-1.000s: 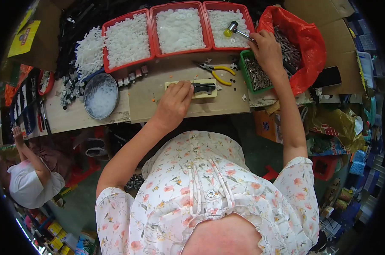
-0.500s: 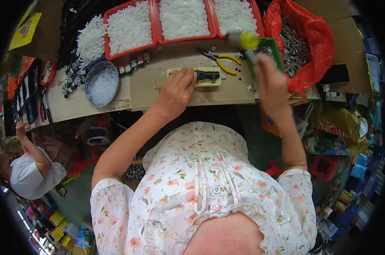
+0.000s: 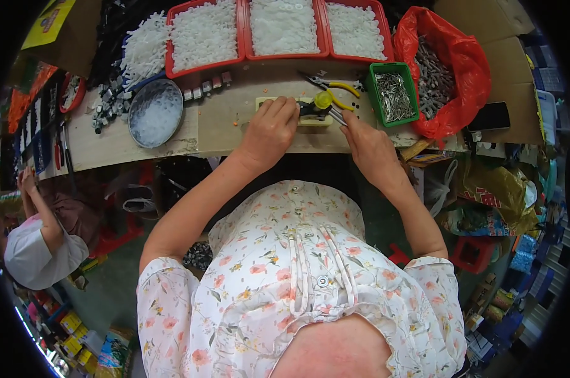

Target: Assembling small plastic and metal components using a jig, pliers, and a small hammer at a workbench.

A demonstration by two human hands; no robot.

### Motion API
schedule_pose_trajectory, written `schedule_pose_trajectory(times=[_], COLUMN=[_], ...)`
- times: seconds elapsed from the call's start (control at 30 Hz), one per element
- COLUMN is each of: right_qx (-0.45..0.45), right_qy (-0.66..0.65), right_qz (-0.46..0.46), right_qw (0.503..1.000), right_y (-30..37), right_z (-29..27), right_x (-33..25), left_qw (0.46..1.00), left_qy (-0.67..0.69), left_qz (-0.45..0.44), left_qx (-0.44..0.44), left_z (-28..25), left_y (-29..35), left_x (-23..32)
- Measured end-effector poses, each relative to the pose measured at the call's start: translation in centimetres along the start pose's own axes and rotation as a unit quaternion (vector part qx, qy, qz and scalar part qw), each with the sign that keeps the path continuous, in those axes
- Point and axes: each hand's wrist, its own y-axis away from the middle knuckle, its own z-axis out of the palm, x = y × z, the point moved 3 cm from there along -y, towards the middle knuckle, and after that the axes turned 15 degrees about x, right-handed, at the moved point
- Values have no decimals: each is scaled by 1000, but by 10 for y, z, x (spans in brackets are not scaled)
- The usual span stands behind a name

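My right hand (image 3: 371, 148) grips the metal handle of a hammer with a yellow head (image 3: 323, 99). The hammer head is down over a black part (image 3: 308, 109) that lies on a cream block (image 3: 323, 121). My left hand (image 3: 271, 133) is closed at the left end of this black part, its fingers bunched together on the block. Whatever the left fingertips pinch is mostly hidden. Just beyond the block lie pliers with yellow handles (image 3: 343, 84). A green basket of small metal pins (image 3: 406, 70) stands to the right of the hammer.
Red trays (image 3: 242, 31) of white plastic parts line the back. A metal bowl (image 3: 131, 120) and small metal pieces (image 3: 110, 106) lie left. On the right are a red bag (image 3: 476, 82) of grey parts and a dark phone (image 3: 491, 117). Another person (image 3: 42, 246) sits far left.
My right hand has swung the hammer down and left, from above the green basket onto the black part. My left hand stays at the block. The whole view has shifted slightly.
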Motion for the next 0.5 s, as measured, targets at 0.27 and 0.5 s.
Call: schedule_pose_trajectory(times=[0.27, 0.5], right_qx=[-7, 227], right_qy=[-12, -152], right_qz=[-40, -202], right_qw=[999, 941], right_y=[-11, -30], right_z=[-14, -35], right_x=[-4, -46], left_qw=[996, 998], left_qy=[-39, -50], left_qz=[-76, -43], left_qx=[-29, 10], left_z=[1, 5], left_y=[21, 24], left_x=[34, 34])
